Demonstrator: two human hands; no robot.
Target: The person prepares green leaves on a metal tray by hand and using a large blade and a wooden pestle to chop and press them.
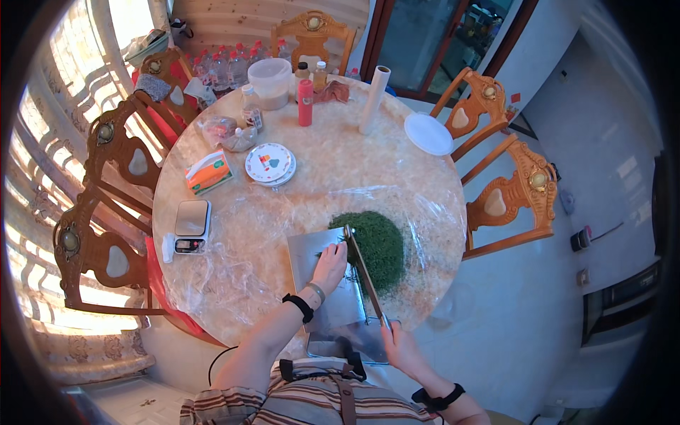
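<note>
A flat metal board with a hinged cutting blade (pixel 367 276), like a guillotine cutter, lies at the near edge of the round table. My right hand (pixel 397 345) is closed round the blade's handle at its near end. On the metal board (pixel 313 281) rests my left hand (pixel 329 265), fingers bent over a few thin green strands close to the blade; how firmly they are held cannot be told. A large heap of finely chopped greens (pixel 381 244) lies on the table just right of the blade, partly behind it.
Clear plastic film (pixel 234 271) covers parts of the round table (pixel 329 159). A kitchen scale (pixel 192 226), a tissue pack (pixel 208 172), stacked plates (pixel 270 162), a red bottle (pixel 305 103), an upright roll (pixel 375 101) and a white lid (pixel 428 134) stand farther off. Carved chairs (pixel 502 196) surround it.
</note>
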